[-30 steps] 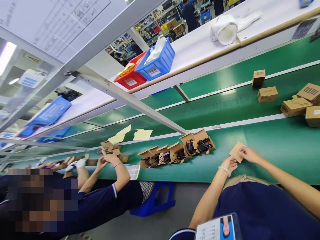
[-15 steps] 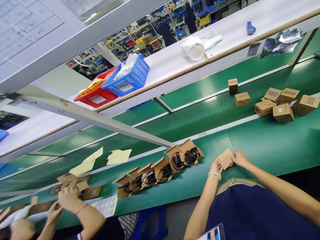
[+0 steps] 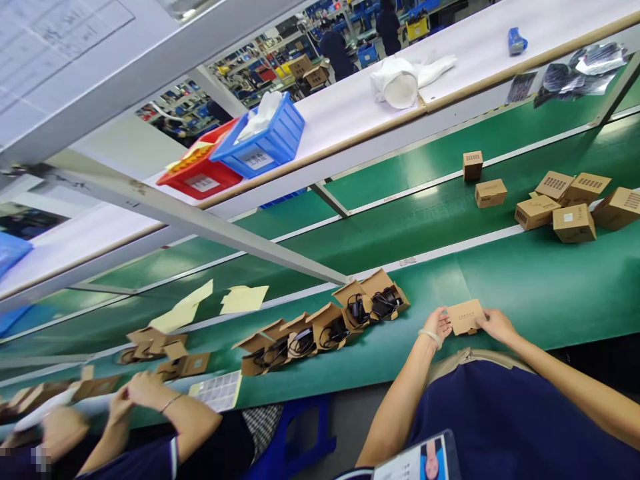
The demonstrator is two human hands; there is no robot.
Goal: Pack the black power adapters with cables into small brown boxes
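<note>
A small closed cardboard box (image 3: pixel 465 317) with printing on its top is between my two hands, just above the green work surface and close to my waist. My left hand (image 3: pixel 438 325), with a pale bangle at its wrist, has its bent fingers against the box's left edge. At the right end, my right hand (image 3: pixel 496 325) grips the box between thumb and fingers. To the left stands a row of open cardboard boxes (image 3: pixel 327 327) with black cabled devices inside.
Closed boxes (image 3: pixel 575 223) lie on the far green belt at right. A co-worker's hands (image 3: pixel 140 392) are among open boxes at left. A slanting metal post (image 3: pixel 240 237) crosses the view. Blue (image 3: pixel 263 143) and red (image 3: pixel 200 173) bins sit on the shelf above.
The box has turned to lie more level, and its printed top faces me more squarely. My right hand has shifted slightly right. The co-worker's hands have drawn back from the boxes.
</note>
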